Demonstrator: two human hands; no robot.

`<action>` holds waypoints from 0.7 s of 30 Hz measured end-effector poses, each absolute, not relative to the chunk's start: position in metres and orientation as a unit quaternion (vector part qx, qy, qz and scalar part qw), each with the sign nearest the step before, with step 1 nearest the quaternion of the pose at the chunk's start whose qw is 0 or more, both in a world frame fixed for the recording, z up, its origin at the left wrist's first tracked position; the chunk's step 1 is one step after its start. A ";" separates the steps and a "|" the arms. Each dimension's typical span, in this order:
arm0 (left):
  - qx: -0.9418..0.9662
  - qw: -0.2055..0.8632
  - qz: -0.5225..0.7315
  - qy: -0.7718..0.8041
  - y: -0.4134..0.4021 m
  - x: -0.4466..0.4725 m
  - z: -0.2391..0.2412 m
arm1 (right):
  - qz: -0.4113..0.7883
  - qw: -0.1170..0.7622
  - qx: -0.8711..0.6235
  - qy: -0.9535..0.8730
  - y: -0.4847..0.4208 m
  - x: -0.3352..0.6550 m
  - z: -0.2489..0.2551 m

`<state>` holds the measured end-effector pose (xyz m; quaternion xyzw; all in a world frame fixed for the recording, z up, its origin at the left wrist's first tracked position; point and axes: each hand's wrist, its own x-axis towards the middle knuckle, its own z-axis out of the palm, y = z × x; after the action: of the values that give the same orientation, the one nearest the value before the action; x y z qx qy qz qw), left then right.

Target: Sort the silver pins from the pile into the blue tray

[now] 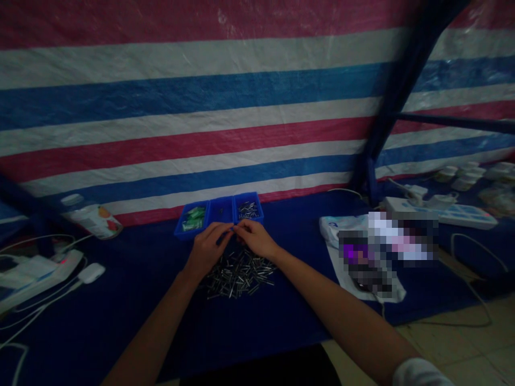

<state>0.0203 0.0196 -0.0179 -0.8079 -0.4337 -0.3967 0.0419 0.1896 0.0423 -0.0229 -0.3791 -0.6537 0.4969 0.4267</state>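
Note:
My left hand (208, 247) and my right hand (254, 237) meet fingertip to fingertip above a heap of small silvery metal pins (238, 274) on the blue table cover. Both hands are pinched closed on something tiny that I cannot make out. Just beyond them stand three small blue trays: the left tray (192, 219) holds green pieces, the middle tray (221, 210) looks almost bare, the right tray (248, 209) holds metal pins.
A lying bottle (92, 217) and a white power strip with cables (38, 271) are at the left. A white plastic bag (364, 252), another power strip (442, 213) and white caps (466, 176) sit at the right. A striped tarpaulin (201, 107) hangs behind.

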 end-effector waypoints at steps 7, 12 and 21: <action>-0.778 0.095 -0.418 -0.459 0.014 0.008 -0.017 | 0.572 0.477 -0.389 -0.543 0.052 0.197 -0.019; -0.744 0.119 -0.433 -0.494 0.014 -0.008 -0.020 | 0.568 0.499 -0.447 -0.478 0.056 0.205 -0.017; -0.614 0.125 -0.523 -0.577 0.015 -0.023 -0.022 | 0.567 0.522 -0.471 -0.428 0.058 0.209 -0.016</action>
<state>-0.0233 0.0149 -0.0217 -0.6144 -0.5772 -0.5232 0.1247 0.2092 0.0583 -0.0158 -0.4715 -0.4277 0.5674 0.5224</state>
